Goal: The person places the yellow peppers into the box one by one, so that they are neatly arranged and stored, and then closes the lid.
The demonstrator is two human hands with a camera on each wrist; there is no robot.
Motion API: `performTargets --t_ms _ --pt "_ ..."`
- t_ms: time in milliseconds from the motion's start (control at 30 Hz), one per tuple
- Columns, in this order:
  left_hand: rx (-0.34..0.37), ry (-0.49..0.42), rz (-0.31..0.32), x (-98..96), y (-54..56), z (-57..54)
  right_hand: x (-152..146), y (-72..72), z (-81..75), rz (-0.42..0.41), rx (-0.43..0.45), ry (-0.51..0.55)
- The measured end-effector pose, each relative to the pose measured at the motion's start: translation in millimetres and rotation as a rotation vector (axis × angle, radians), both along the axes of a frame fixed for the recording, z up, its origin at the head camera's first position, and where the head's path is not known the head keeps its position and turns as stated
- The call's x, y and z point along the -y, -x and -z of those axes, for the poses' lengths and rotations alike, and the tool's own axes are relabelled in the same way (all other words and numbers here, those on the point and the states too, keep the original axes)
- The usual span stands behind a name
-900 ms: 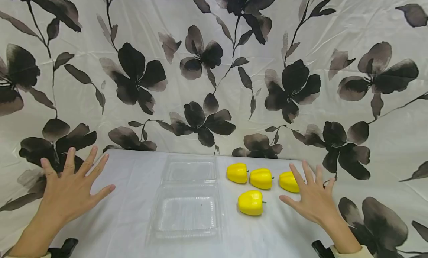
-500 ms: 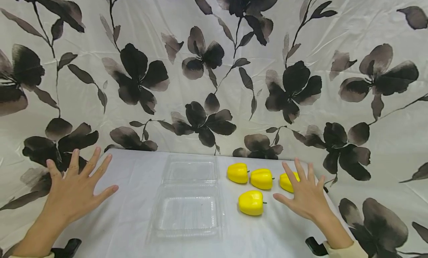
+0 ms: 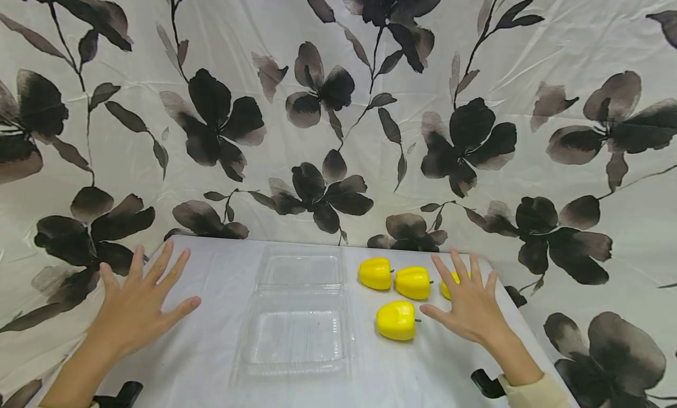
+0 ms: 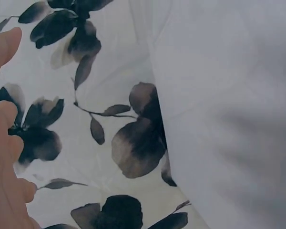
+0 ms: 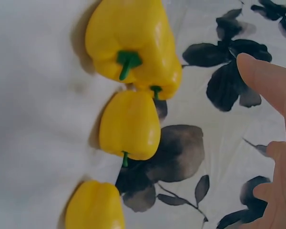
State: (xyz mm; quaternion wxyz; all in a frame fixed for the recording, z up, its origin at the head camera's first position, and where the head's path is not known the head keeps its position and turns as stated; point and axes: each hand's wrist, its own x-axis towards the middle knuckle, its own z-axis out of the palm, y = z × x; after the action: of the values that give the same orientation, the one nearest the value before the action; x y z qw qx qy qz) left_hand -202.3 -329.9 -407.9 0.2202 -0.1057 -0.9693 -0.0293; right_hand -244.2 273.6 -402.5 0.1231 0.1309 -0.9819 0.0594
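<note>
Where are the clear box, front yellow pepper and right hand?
Clear box (image 3: 296,337): head view, near half's middle.
Front yellow pepper (image 3: 395,321): head view, its rounded side.
Right hand (image 3: 469,309): head view, its back.

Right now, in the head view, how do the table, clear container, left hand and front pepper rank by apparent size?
Table
Clear container
Left hand, perhaps enlarged by nearness to the camera
Front pepper

Peppers (image 3: 396,321) right of the box (image 3: 296,337)

On the table (image 3: 206,331), the box lies between the left hand (image 3: 134,311) and the peppers. Three peppers sit behind the fourth, the rightmost partly behind the right hand (image 3: 472,309). Cloth (image 3: 317,143) hangs behind the table.
</note>
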Motion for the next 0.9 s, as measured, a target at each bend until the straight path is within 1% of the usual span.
performTargets --t_ms 167,433,633,900 --pt "0.013 -0.045 0.022 -5.5 1.9 8.0 4.5 1.8 1.9 -0.024 -0.009 -0.003" --pt "0.061 -0.134 0.059 -15.6 3.5 20.5 12.2 5.4 4.0 -0.041 -0.012 -0.009" --pt "0.126 -0.242 0.080 -24.2 2.2 26.5 16.0 7.0 5.5 -0.058 -0.006 0.009" --pt "0.202 -0.394 0.132 -32.0 1.5 34.5 16.6 10.2 11.2 -0.098 -0.007 0.024"
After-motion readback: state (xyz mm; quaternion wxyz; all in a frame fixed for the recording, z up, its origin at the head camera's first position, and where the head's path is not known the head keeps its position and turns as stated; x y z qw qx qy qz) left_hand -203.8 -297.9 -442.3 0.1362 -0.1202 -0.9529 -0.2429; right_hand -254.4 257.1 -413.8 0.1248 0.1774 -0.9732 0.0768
